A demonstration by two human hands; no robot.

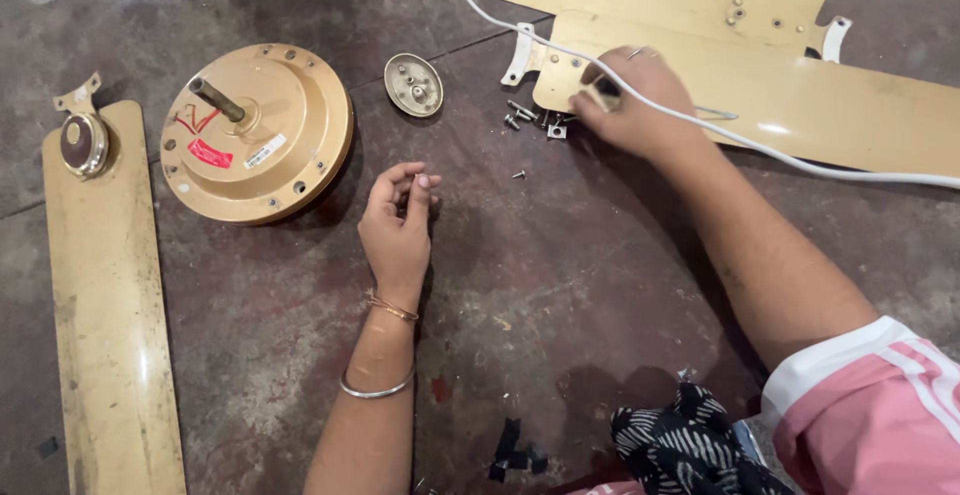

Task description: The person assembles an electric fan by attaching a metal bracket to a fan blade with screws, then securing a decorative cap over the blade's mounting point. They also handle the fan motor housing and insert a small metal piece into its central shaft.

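My left hand [397,223] rests on the stained floor, fingers curled loosely together, just right of a round gold fan motor housing [258,133] with a shaft sticking up. My right hand [630,100] reaches out to a small heap of screws and nuts [530,117] at the edge of a gold fan blade [760,90]; its fingers pinch a small piece I cannot make out. A single loose screw [519,174] lies between the two hands.
A small round gold cap [413,84] lies beside the motor. Another gold blade [105,295] with a round cover lies at the left. A white cable [800,160] crosses the blades and my right wrist. Black patterned cloth [690,445] lies by my knee.
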